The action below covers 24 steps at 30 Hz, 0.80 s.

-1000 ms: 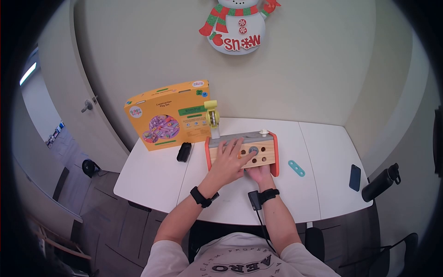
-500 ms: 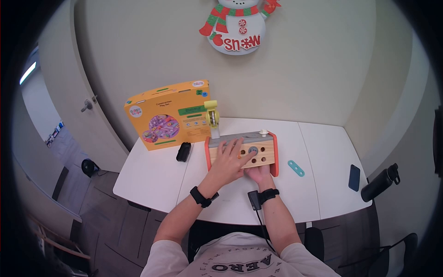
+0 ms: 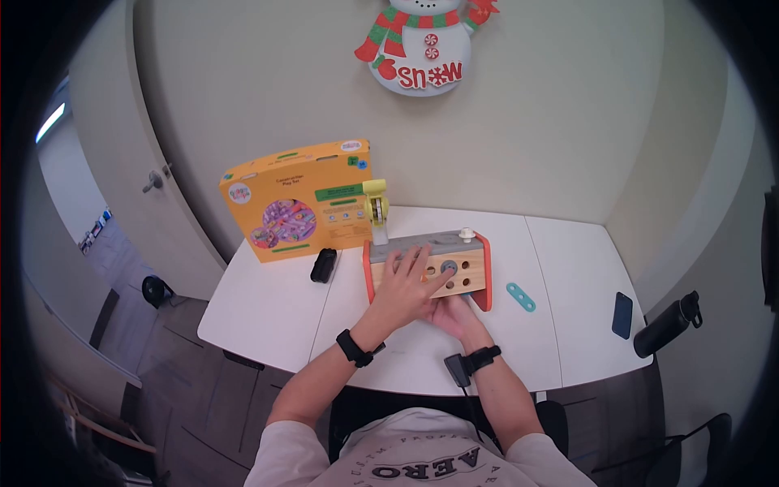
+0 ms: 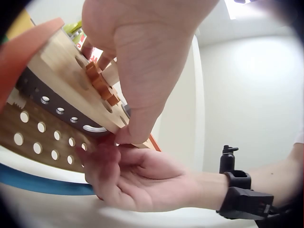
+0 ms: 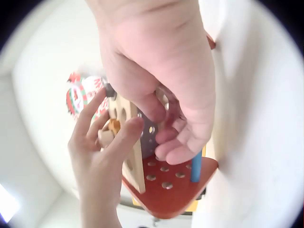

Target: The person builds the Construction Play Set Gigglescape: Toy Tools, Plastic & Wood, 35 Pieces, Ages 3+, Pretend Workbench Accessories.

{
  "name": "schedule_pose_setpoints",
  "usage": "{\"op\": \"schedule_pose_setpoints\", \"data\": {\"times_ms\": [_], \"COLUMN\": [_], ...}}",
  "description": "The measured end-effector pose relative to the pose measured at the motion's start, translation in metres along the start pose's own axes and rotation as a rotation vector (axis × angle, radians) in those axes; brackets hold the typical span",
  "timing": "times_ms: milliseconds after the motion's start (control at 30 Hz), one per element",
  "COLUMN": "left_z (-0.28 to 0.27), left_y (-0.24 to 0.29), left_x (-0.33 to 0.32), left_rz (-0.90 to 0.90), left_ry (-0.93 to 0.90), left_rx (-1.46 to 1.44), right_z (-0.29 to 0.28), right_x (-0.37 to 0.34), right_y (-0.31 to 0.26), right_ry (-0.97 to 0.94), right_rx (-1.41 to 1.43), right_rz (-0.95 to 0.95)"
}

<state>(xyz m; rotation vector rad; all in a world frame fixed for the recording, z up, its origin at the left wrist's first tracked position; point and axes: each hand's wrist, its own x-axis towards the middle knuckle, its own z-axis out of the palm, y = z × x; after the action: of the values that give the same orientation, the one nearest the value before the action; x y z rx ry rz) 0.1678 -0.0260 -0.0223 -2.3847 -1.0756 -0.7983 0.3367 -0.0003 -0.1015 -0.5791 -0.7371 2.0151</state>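
Observation:
The wooden toy box (image 3: 471, 282), with round holes in its front panel and red ends, stands on the white table. Over the panel lies the left hand (image 3: 399, 294), fingers spread, one fingertip touching a grey round piece (image 3: 449, 267). An orange toothed piece (image 4: 102, 84) sits on the panel beside that hand. The right hand (image 3: 451, 315) is palm up at the box's lower edge; its fingers (image 5: 173, 152) curl behind the panel by a grey perforated strip (image 5: 148, 135). Whether they hold anything is hidden. A blue bar (image 5: 196, 167) runs near them.
A yellow carton (image 3: 308, 178) stands at the back left, with a yellow-green tool (image 3: 376, 209) beside it. A black tray (image 3: 324, 265) lies left of the toy box. To the right are a teal strip (image 3: 521, 297), a phone (image 3: 622, 315) and a black bottle (image 3: 665, 326).
The right hand has drawn back a little toward the person, and its wrist has shifted right and down. The left hand keeps its place on the panel. The head view has shifted slightly.

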Motion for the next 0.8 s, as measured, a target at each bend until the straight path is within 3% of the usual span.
{"op": "schedule_pose_setpoints", "data": {"times_ms": [133,300,367,467,567,800], "left_z": [0.009,0.013,0.016,0.023,0.032,0.042], "left_y": [0.007,0.036,0.047,0.062,0.075,0.089], "left_x": [0.000,-0.001,-0.004,-0.008,-0.009,-0.003], "left_rz": [0.009,0.001,-0.006,-0.003,-0.009,-0.026], "left_ry": [0.073,0.086,0.079,0.052,0.035,0.022], "left_rx": [0.020,0.187,0.206,0.239,0.289,0.386], "right_z": [-0.006,-0.035,-0.050,-0.082,-0.098,-0.103], "right_x": [-0.045,-0.103,-0.120,-0.126,-0.124,-0.113], "right_y": [-0.004,-0.062,-0.090,-0.110,-0.113,-0.104], "right_ry": [-0.089,-0.139,-0.018,0.324,0.594,0.649], "right_rx": [-0.544,-1.106,-1.258,-1.383,-1.460,-1.610], "right_rz": [0.150,0.170,0.155,-0.075,-0.180,-0.154]}}
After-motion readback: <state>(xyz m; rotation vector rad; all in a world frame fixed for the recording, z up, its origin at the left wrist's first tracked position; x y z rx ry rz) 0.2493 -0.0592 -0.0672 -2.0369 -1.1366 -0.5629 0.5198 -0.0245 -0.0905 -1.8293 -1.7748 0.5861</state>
